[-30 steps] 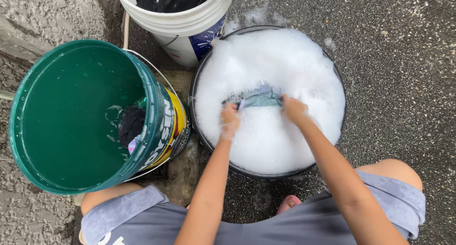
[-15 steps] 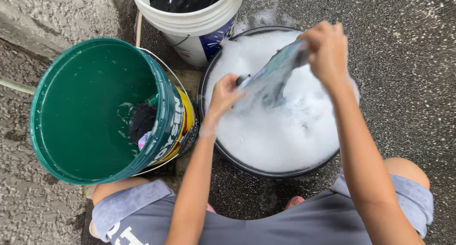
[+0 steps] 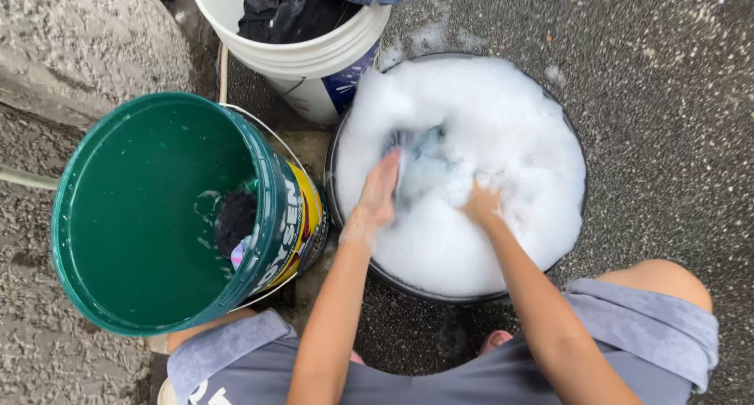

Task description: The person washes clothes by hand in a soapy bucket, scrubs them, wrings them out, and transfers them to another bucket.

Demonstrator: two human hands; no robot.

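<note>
Scrubbed best with left hand (image 3: 378, 191) and right hand (image 3: 481, 205) both closed on the grey cloth (image 3: 420, 168), kept low in the foam-filled black basin (image 3: 567, 122).

From my feed, the round black basin of white foam (image 3: 503, 240) sits dead centre on the rough grey pavement (image 3: 667, 75). The green plastic bucket (image 3: 102, 295) stands at its 9 o'clock, touching it; the white plastic bucket of dark clothes (image 3: 314, 55) stands at its 11 o'clock.
</note>
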